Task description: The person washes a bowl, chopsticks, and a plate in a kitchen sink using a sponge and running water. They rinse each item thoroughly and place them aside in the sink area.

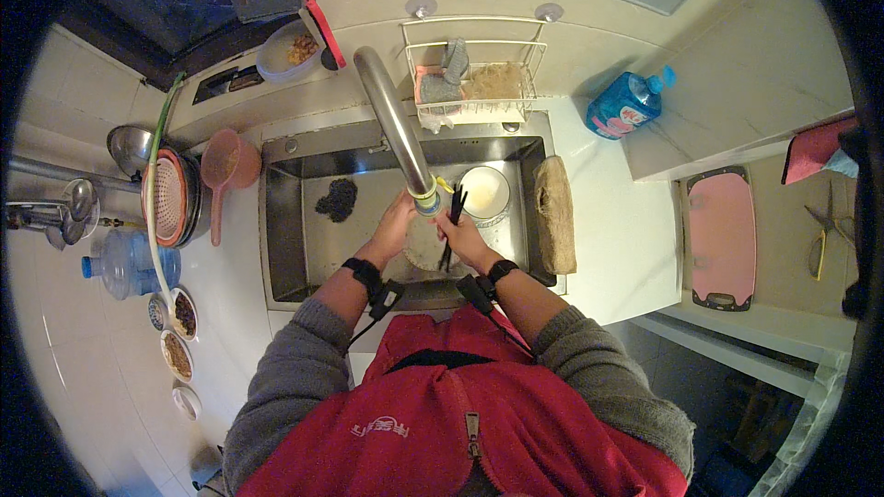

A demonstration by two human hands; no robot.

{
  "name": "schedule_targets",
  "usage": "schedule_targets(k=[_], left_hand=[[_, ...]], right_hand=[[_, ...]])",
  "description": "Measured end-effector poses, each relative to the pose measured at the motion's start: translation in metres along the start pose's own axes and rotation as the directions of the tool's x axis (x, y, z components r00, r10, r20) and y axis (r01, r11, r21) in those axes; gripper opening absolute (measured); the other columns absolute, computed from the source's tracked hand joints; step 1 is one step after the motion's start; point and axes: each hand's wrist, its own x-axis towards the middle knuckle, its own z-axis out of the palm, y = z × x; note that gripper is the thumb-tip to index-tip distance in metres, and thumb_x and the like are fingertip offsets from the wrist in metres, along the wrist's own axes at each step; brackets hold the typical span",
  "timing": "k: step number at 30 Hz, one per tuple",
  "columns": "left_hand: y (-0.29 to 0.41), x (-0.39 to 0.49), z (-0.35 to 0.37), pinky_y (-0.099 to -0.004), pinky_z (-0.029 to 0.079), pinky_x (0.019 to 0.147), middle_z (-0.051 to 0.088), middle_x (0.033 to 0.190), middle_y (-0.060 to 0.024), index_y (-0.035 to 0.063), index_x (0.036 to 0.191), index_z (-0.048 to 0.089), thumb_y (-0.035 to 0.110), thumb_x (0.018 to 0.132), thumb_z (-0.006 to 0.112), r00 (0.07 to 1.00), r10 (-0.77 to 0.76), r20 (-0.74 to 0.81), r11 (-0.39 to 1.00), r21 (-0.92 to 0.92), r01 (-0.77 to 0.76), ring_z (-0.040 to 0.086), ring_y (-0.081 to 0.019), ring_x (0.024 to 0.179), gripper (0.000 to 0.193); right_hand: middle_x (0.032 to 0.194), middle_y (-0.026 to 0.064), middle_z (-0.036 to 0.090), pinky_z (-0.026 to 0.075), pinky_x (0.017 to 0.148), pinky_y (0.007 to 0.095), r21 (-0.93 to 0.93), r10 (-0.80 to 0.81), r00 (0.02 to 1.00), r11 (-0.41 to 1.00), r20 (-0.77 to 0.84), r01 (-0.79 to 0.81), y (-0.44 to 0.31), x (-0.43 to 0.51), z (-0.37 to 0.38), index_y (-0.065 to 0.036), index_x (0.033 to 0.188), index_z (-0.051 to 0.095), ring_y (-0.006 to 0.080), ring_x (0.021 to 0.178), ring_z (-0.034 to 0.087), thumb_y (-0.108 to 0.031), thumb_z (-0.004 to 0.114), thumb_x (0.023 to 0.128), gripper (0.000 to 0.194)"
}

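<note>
Both hands are over the stainless steel sink (331, 259), under the tap spout (390, 110). My right hand (468, 240) grips a bunch of thin black sticks that look like chopsticks (456, 203); they slant up past the fingers. Close beside the spout's end is my left hand (392, 226), its fingertips partly hidden, so its hold is unclear. A round, pale, see-through thing (418, 255) shows beneath the hands. To the right in the sink stands a white bowl (485, 192) with pale contents. A dark scouring mesh or similar clump (337, 200) lies at the left.
A wire rack (476, 110) with sponges hangs behind the sink. Along its right edge lies a brown rolled cloth or bundle (554, 214). A blue soap bottle (623, 105) stands back right. At left are a pink ladle (226, 162), stacked colanders (169, 197) and small dishes (177, 355).
</note>
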Motion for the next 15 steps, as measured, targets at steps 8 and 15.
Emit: schedule_targets(k=[8,15], left_hand=[[-0.001,-0.077,-0.042,-0.0286,0.043,0.053,0.057,0.077,-0.0040,0.0064,0.091,0.059,0.052,0.091,0.049,0.651,-0.757,0.053,0.638,-0.156,0.754,0.053,-0.0143,0.061,0.047],[-0.010,-0.105,-0.095,-0.0233,0.024,0.035,0.051,0.057,-0.0010,0.0076,0.076,0.058,0.040,0.088,0.062,0.956,-0.257,-0.143,0.919,0.270,0.288,0.038,-0.0075,0.042,0.035]], right_hand=[[0.095,0.0092,0.060,0.049,0.089,0.0339,0.604,-0.007,0.996,0.796,0.086,-0.047,-0.008,0.012,0.049,-0.001,0.100,0.055,0.0201,0.087,0.061,-0.023,0.056,0.094,0.023],[0.100,0.0111,0.062,0.047,0.091,0.0364,0.041,-0.401,0.914,0.916,0.063,0.399,-0.029,0.018,0.032,0.000,0.099,0.057,0.0237,0.097,0.060,-0.010,0.052,0.092,0.012]])
